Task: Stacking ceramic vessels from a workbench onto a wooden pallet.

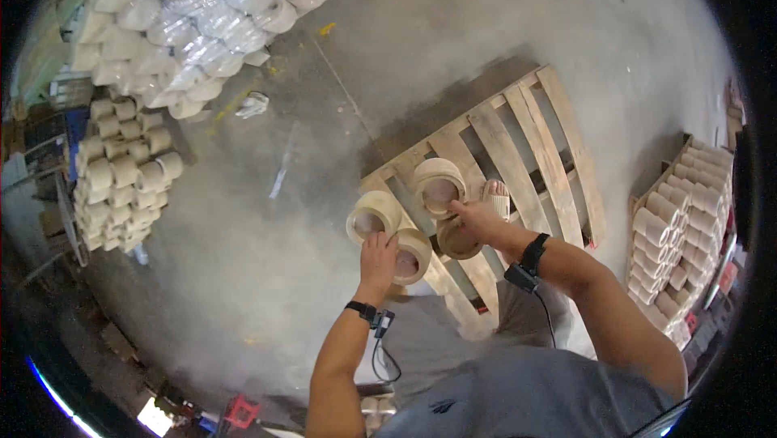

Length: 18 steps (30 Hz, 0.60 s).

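Note:
My left hand [378, 264] is closed, its fingers over the neighbouring rims of two cream hollow cylinders: one upper-left [387, 203], the other lower-right [420, 244]. Closed too, my right hand [479, 223] grips at the rims of another pair, a pale cylinder [438, 167] and a darker tan cylinder [460, 248] nearer me. Their round openings face up toward me. Parts of the gripped rims and my fingertips are hidden. All of these are over the near-left part of a wooden pallet [514, 130]; whether they touch its slats I cannot tell.
A sandalled foot [498, 199] is on the pallet. Plastic-wrapped stacks of similar cylinders [202, 25] stand far left, with an unwrapped pile [121, 171] nearer. More stacked cylinders [676, 227] stand at right. A crumpled white piece [252, 104] lies on the concrete floor [227, 219].

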### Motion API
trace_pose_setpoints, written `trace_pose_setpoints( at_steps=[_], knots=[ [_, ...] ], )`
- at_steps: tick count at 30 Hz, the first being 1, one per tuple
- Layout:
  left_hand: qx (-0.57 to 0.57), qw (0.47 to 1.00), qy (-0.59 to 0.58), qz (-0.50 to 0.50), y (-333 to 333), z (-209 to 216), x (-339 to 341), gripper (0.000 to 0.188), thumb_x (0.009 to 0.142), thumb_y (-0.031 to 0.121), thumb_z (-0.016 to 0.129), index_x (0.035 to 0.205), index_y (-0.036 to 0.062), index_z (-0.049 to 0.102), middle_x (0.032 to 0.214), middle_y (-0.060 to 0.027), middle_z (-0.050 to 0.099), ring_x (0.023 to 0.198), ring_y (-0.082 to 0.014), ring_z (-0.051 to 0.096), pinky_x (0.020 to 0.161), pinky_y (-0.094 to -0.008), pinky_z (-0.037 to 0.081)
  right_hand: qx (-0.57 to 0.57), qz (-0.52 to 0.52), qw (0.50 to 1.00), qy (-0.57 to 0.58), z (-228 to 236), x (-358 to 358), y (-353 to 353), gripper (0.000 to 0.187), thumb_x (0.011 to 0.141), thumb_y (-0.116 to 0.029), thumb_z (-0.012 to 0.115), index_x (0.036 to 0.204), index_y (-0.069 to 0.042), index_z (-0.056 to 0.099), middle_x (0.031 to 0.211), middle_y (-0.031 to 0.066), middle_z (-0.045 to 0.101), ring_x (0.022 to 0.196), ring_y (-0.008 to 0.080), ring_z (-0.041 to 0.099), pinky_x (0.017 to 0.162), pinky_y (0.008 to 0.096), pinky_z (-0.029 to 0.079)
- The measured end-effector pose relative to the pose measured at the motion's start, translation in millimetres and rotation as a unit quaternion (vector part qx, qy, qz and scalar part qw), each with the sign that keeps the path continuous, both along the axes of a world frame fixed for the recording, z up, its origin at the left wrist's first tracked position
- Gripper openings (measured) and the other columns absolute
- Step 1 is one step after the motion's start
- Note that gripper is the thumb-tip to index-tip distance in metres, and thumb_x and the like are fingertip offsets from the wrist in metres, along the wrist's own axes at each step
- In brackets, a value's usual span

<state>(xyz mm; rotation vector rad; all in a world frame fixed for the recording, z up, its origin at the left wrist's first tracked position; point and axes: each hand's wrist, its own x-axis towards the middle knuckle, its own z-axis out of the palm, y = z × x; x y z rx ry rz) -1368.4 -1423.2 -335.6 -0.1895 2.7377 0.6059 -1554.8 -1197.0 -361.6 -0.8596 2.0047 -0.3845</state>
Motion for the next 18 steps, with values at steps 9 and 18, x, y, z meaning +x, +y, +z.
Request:
trace_pose_setpoints(
  at_steps=[9,18],
  knots=[
    [0.022,1.0,-0.001,-0.002,-29,-113,5,0.03,0.08,0.016,0.063,0.108,0.0045,0.064,0.1,-0.0136,0.054,0.101,-0.0316,0.052,0.089,-0.0435,0.042,-0.005,-0.032,0.999,0.013,-100,8,-35,0.041,0.075,-0.013,0.065,0.114,-0.014,0.052,0.087,0.0178,0.066,0.08,0.0424,0.064,0.07,0.0507,0.051],
    [0.001,0.998,-0.025,-0.064,1,-163,15,0.032,0.084,0.019,0.053,0.109,0.0031,0.065,0.113,-0.0156,0.058,0.112,-0.0318,0.051,0.1,-0.0426,0.039,0.035,-0.015,0.999,0.01,-140,15,-38,0.037,0.079,-0.008,0.058,0.115,-0.017,0.055,0.088,0.0163,0.066,0.084,0.0397,0.066,0.072,0.0488,0.052]
  ],
)
